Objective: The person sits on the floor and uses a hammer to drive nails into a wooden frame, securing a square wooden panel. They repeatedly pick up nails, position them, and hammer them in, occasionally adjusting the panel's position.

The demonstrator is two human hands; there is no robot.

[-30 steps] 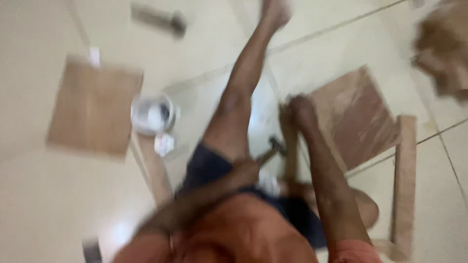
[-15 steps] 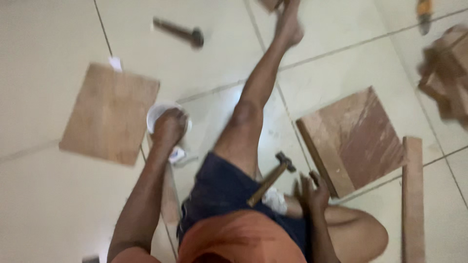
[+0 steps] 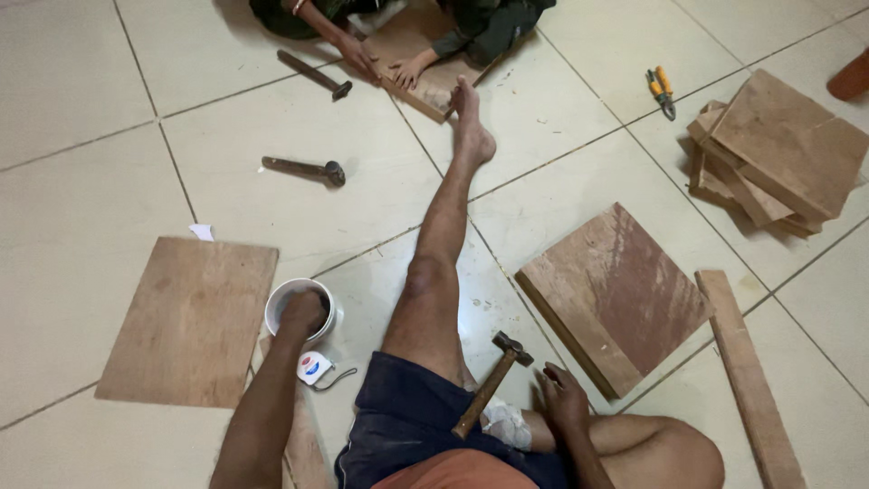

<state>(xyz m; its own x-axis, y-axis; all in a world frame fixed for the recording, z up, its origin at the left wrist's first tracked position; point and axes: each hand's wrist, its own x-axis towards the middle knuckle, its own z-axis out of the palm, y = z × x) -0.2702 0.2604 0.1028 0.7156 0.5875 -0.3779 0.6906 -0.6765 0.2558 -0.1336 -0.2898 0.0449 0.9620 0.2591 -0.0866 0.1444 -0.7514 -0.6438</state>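
Observation:
I sit on a tiled floor with one leg stretched out. My left hand (image 3: 303,312) reaches down into a white cup (image 3: 281,303) beside a plywood sheet (image 3: 190,321); its fingers are hidden inside. My right hand (image 3: 563,397) rests on the floor at the near edge of a square wooden board (image 3: 620,294), holding nothing. A hammer (image 3: 489,385) with a wooden handle leans on my thigh between the two hands. A small white tape measure (image 3: 312,369) lies just below the cup.
Two more hammers (image 3: 303,169) (image 3: 315,74) lie further out. Another person's hands (image 3: 380,63) press on a board (image 3: 425,54) at the top. A stack of boards (image 3: 783,154) and pliers (image 3: 661,91) lie at the right; a long wooden strip (image 3: 747,376) lies near my knee.
The view has tilted up and sharpened. My left hand went from the cup's rim down into the cup. My right hand stays by the board's edge.

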